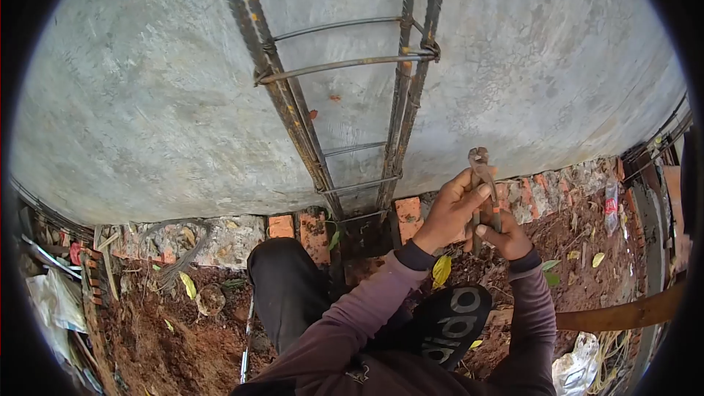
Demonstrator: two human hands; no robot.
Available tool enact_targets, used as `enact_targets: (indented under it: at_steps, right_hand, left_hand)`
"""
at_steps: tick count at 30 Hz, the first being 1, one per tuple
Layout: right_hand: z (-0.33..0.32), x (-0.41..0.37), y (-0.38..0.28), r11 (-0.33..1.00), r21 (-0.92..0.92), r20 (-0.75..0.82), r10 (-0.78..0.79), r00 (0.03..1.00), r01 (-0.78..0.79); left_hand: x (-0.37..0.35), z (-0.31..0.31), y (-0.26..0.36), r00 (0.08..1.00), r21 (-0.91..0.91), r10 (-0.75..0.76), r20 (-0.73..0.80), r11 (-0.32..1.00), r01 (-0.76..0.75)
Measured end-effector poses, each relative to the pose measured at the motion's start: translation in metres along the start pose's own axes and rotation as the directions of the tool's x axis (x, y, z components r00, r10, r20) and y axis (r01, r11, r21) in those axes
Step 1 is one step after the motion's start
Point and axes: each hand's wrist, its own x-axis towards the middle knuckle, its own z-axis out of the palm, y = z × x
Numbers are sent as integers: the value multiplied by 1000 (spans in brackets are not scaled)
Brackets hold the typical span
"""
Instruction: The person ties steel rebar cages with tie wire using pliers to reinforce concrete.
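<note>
Rusty pincers [482, 170] stand upright in front of me, jaws up. My left hand [451, 209] wraps around the handles just below the jaws. My right hand [503, 236] grips the lower ends of the handles. Both hands are to the right of a rebar column cage [334, 103], made of vertical bars tied with horizontal stirrups, which rises along a grey concrete wall [147, 103]. Neither hand touches the cage.
Red bricks [315, 227] line the wall's foot. Below lies reddish earth [183, 330] with dry leaves, loose wire [176, 249] at the left and plastic scraps. A curved brown strip [623, 314] crosses at the right. My dark trouser leg [286, 286] stands by the cage base.
</note>
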Motion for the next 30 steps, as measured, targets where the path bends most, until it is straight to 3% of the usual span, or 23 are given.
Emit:
enact_targets:
  at_steps: [3,6,7,8,9,10,11,12,15,17,20,23,26,27,30]
  right_hand:
    - [2,-8,54,905,397,107,121,987,-154]
    - [4,-5,109,728,661,218,45,975,-182]
    - [8,-2,120,665,728,229,-9,973,-165]
    - [12,1,134,597,789,227,-63,972,-145]
    - [12,1,156,602,787,194,-29,981,-138]
    - [11,2,174,766,624,196,38,980,-155]
    - [9,3,189,884,428,187,115,976,-187]
    - [7,0,197,954,203,174,186,967,-220]
    - [34,-1,180,945,290,90,131,987,-152]
    - [42,-1,183,969,235,108,56,993,-80]
    - [46,1,220,985,133,113,99,989,-113]
    - [60,2,233,863,362,141,322,936,-352]
    - [83,4,217,623,706,88,397,914,-338]
    - [86,4,229,612,729,66,383,921,-306]
    - [76,7,240,819,443,45,386,921,-365]
  left_hand:
    - [-16,-39,-43,979,243,-198,-50,948,204]
    - [-39,-45,-73,937,-53,-329,-121,944,325]
    - [-43,-35,-65,877,-234,-430,-214,894,381]
    - [-46,-38,-71,891,-135,-382,-245,924,358]
    - [-51,-41,-82,903,-42,-339,-263,939,341]
    - [-58,-43,-95,914,46,-304,-268,944,327]
    - [-65,-53,-107,947,473,-119,-300,843,256]
    - [-79,-65,-124,937,534,-145,-316,790,302]
    - [-98,-89,-141,901,698,-216,-376,573,429]
    - [-105,-74,-122,835,744,-328,-443,385,546]
    - [-111,-60,-120,722,711,-395,-568,207,672]
    - [-122,-68,-125,762,784,-359,-539,118,610]
    - [-134,-76,-131,760,826,-397,-514,10,564]
    - [-136,-78,-134,752,833,-416,-511,-23,553]
    - [-141,-74,-122,724,767,-334,-603,8,642]
